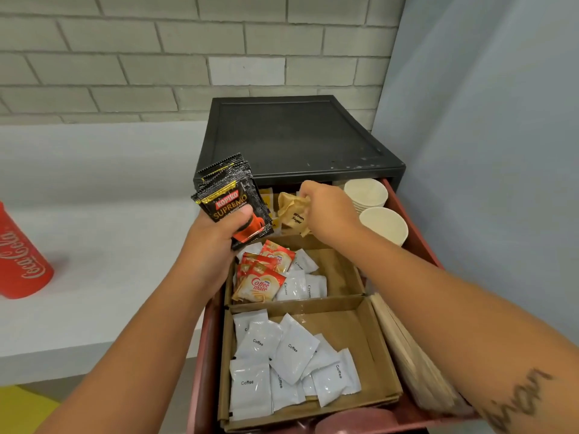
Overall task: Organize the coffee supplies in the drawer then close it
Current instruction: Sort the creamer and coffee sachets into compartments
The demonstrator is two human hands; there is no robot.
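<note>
drawer (416, 233) stands pulled out of the black cabinet (291, 136). left hand (216, 239) grips a stack of black kopiko sachets (228, 195), thumb across the front, above the drawer's far left corner. right hand (326, 208), fingers curled, holds crumpled brown sugar packets (293, 214) over the far compartment. paper cups (382, 225) lie at the far right corner. middle compartment holds coffee-mate sachets (261, 285) and white cream sachets (300, 288); near compartment holds white coffee sachets (282, 364). what may be wooden stirrers (413, 355) line the right edge.
</note>
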